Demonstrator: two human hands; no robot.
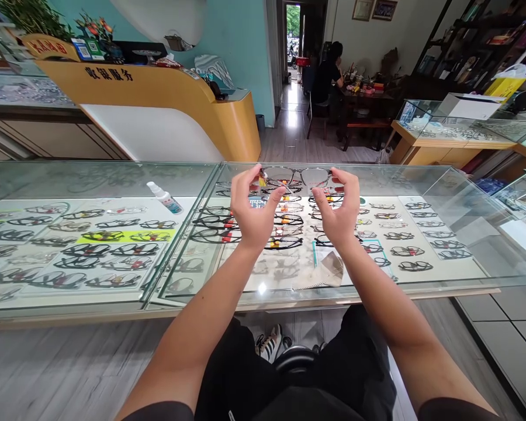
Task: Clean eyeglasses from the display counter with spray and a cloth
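Observation:
I hold a pair of thin dark-framed glasses [296, 175] up in front of me, above the glass display counter [421, 280]. My left hand [252, 206] pinches the left end of the frame. The right end of the frame is gripped by my right hand [339, 207]. Both hands have the fingers curled round the temples. Beneath them, under the glass, lie rows of spectacle frames [284, 234]. A grey cleaning cloth [326, 272] lies on the glass near my right wrist.
A small white spray bottle [165, 197] lies on the glass to the left. An orange service desk [158, 96] stands behind the counter. A person in black [328, 73] sits at a far table. More glass cases [460, 131] stand at the right.

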